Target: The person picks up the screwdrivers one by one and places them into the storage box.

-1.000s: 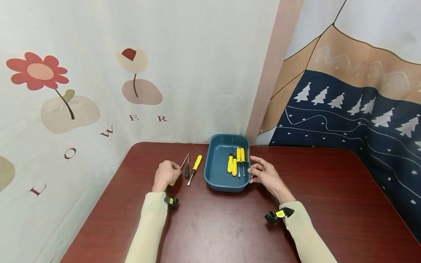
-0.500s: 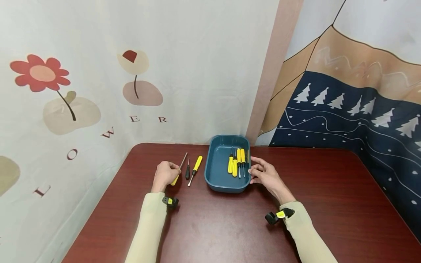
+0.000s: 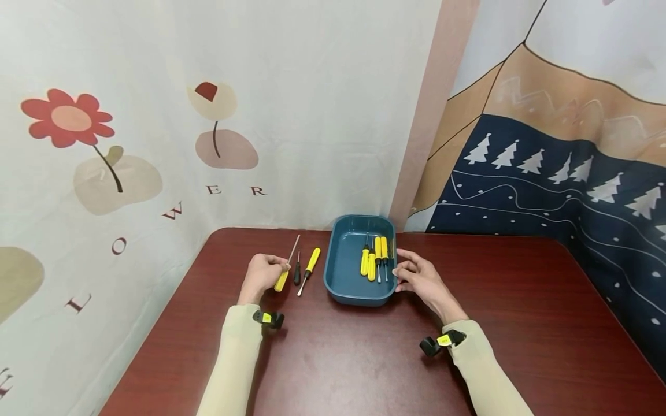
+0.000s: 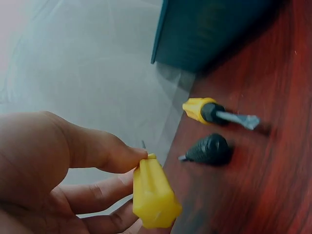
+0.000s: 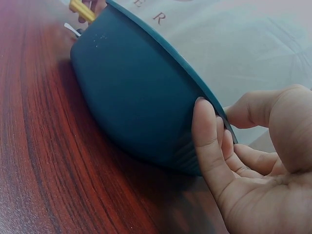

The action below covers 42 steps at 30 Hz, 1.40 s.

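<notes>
At the left, the left hand (image 3: 263,274) has its grip pinched on the yellow handle of a flat, long screwdriver (image 3: 281,281), the shaft pointing away from the person. Just beside it, on the dark red surface (image 3: 354,358), lie a small black screwdriver (image 3: 297,274) and then a yellow-and-black screwdriver (image 3: 313,261). Next stands a blue box (image 3: 343,268), inside which four yellow-handled screwdrivers (image 3: 372,268) lie toward its right wall. At the right, the right hand (image 3: 424,283) holds the box's rim between thumb and fingers, its grip almost closed.
</notes>
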Available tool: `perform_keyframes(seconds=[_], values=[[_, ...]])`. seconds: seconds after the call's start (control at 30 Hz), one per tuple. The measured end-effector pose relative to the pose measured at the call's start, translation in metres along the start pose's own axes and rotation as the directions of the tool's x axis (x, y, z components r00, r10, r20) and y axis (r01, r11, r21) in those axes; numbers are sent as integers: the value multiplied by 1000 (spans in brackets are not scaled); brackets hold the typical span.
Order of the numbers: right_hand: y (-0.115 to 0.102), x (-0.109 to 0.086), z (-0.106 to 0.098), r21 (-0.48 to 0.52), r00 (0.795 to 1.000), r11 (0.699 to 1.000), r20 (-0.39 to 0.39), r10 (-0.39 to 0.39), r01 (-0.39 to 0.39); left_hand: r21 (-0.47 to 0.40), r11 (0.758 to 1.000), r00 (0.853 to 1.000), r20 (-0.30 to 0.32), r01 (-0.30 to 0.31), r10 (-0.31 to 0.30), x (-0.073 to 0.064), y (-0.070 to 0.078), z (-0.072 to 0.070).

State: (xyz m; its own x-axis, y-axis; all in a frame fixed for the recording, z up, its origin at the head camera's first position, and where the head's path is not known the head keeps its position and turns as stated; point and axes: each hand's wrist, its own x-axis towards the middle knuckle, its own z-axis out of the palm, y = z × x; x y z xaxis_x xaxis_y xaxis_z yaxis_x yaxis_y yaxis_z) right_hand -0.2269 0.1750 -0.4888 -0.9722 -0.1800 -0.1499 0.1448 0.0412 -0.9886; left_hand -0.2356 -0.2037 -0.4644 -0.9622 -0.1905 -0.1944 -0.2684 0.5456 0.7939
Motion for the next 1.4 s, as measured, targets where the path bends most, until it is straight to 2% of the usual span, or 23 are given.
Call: perform_keyframes(seconds=[0.17, 0.3, 0.6, 0.87, 1.0, 1.4], values=[[0, -1, 0, -9, 1000, 1000, 9, -5, 5, -92, 996, 1000, 21, 23, -21, -1, 2, 1], [-1, -3, 0, -8, 1000, 1000, 6, -8, 8, -115, 993, 999, 37, 31, -27, -2, 5, 3], [-2, -3, -2, -13, 1000, 1000, 10, -18, 18, -252, 967, 997, 81, 17, 4, 0, 10, 10], [-2, -3, -3, -13, 1000, 1000, 9, -11, 11, -281, 960, 992, 119, 4, 31, -3, 17, 14], [-1, -3, -1, -13, 1000, 1000, 4, 4, -4, -291, 957, 992, 122, 8, 29, -7, 22, 14], [-1, -2, 2, -1, 1000, 1000, -2, 0, 0, -298, 954, 989, 132, -29, 71, -17, 38, 18]])
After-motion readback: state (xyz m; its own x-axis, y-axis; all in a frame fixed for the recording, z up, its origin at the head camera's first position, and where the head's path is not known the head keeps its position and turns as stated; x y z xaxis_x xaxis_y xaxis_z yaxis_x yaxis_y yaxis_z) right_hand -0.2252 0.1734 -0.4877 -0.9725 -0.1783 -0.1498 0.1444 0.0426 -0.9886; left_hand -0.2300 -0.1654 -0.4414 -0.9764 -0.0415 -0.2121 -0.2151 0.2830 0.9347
